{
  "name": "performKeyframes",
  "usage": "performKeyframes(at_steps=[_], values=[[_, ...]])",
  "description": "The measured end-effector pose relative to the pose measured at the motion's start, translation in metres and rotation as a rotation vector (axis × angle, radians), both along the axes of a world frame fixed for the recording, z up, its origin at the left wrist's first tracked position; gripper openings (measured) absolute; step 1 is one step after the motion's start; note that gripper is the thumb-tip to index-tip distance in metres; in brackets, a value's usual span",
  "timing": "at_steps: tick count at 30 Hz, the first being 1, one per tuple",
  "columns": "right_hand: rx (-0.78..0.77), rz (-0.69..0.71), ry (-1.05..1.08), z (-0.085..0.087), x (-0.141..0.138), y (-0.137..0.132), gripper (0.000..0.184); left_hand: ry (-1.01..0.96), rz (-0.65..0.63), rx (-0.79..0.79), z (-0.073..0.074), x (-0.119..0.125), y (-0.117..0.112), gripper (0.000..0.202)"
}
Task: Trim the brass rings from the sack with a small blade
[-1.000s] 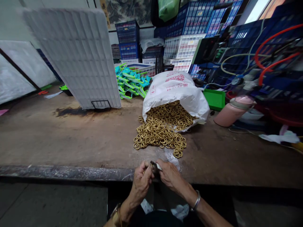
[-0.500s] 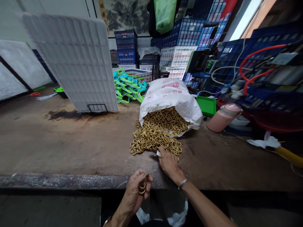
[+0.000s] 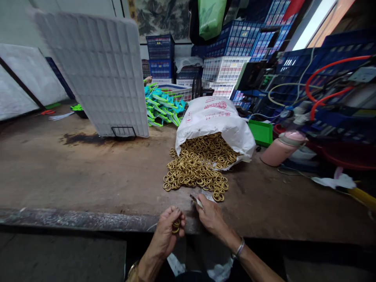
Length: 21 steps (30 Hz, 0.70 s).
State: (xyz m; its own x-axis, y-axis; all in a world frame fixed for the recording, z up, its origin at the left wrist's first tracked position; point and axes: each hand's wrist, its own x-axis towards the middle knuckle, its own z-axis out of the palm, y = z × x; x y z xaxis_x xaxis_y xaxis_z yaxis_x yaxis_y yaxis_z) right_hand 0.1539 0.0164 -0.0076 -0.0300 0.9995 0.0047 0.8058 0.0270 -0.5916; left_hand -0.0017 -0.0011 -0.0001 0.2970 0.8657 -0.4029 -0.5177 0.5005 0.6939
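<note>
My left hand (image 3: pixel 167 231) is closed on a small stack of brass rings (image 3: pixel 176 226) at the near edge of the workbench (image 3: pixel 88 176). Just to its right, my right hand (image 3: pixel 210 215) pinches a small thin tool with a pale tip (image 3: pixel 196 201), held close to the nearest rings. A pile of brass rings (image 3: pixel 195 174) spills onto the bench from a white sack (image 3: pixel 217 119) lying on its side.
A white gridded tray (image 3: pixel 96 74) leans upright at the back left. Behind it lie green and blue plastic parts (image 3: pixel 163 105). A green box (image 3: pixel 261 132), a pink flask (image 3: pixel 282 147), hoses and stacked crates (image 3: pixel 232 51) crowd the right and back.
My right hand reached out to the ring pile, then drew back toward the bench edge. My left hand now keeps the stacked rings apart from the right.
</note>
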Motion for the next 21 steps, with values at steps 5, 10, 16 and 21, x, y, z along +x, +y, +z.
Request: performKeyframes(at_steps=[5,10,16,21], values=[[-0.441,-0.04,0.921,0.024,-0.005,-0.003,0.023,0.414,0.044,0.286,-0.001,0.005,0.004,0.021],[-0.706,-0.086,1.411,0.028,-0.005,-0.009,0.035,0.591,0.06,0.685,-0.005,0.001,0.006,0.018],[-0.845,-0.109,1.619,0.016,-0.005,-0.011,0.027,0.613,-0.104,0.847,-0.01,-0.007,0.01,0.02],[-0.852,-0.124,1.589,0.021,-0.01,-0.013,0.023,0.673,-0.113,0.837,-0.012,-0.009,0.01,0.015]])
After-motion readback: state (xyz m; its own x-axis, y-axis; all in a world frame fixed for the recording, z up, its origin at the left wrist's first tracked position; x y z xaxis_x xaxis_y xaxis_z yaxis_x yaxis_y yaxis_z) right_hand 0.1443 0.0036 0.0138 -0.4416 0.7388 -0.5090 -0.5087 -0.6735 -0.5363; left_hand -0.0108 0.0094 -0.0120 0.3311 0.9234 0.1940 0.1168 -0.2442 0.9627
